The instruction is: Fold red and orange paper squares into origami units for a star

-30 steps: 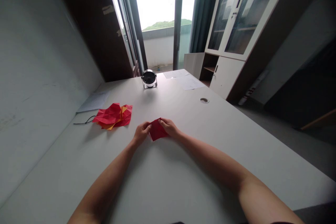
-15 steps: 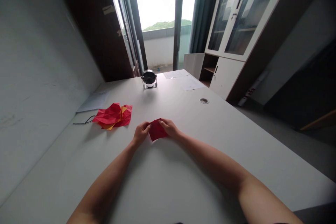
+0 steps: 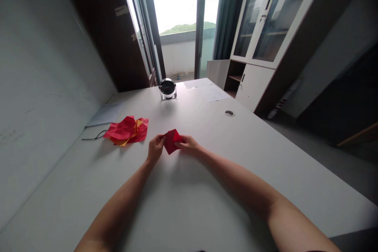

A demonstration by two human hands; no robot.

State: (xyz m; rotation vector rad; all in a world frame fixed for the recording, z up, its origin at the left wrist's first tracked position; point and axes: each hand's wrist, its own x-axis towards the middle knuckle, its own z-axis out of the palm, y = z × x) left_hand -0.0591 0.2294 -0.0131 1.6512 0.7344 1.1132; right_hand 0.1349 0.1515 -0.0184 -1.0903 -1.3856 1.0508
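A small folded sheet of red paper (image 3: 170,144) is held between my two hands, over the middle of the white table (image 3: 183,201). My left hand (image 3: 156,147) pinches its left corner, thumb on top. At the right side, my right hand (image 3: 188,144) grips the paper with the thumb over a raised, brighter red flap. Fingers beneath the paper are hidden. Left of my hands lies a pile of creased red and orange paper (image 3: 127,130), with a thin black cord (image 3: 94,138) sticking out beside it.
A round black device on a silver stand (image 3: 168,89) stands toward the far edge. White sheets (image 3: 213,93) lie at the back right, near a round cable hole (image 3: 229,113). Another pale sheet (image 3: 104,114) lies by the left wall. A cabinet (image 3: 255,82) stands beyond the right edge.
The red paper has turned and shifted slightly left and up. Its right part is now lifted into a flap under my right thumb, and my right hand has moved lower on the paper.
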